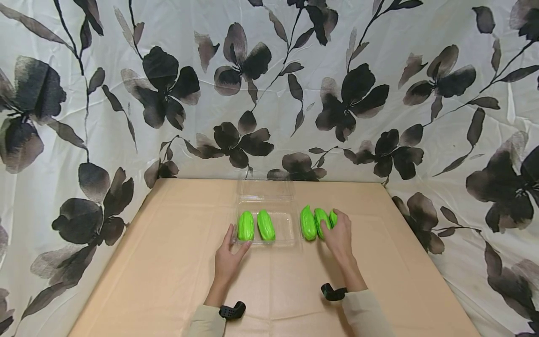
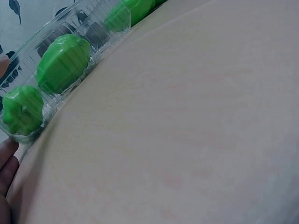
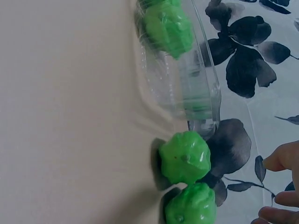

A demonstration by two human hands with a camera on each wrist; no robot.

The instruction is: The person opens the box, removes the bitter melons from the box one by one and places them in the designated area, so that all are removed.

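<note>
A clear plastic clamshell container (image 1: 288,224) lies with its lid (image 1: 265,189) folded back. Inside its left part are two bright green, ridged, cucumber-like vegetables: the left vegetable (image 1: 246,226) and its neighbour (image 1: 265,225). My left hand (image 1: 227,260) touches the container's front left corner, thumb along the front, fingers at the left side. Right of the container lie a green vegetable (image 1: 308,223), a middle one (image 1: 322,220) and a third (image 1: 333,218), mostly hidden. Over the last two is my right hand (image 1: 338,234), thumb and fingers apart; contact cannot be told.
A tan covered table (image 1: 168,281) bears everything. Behind it and along both sides hangs a white cloth (image 1: 294,121) with dark flowers. Each wrist wears a black camera band, the left band (image 1: 232,311) and the right band (image 1: 333,292).
</note>
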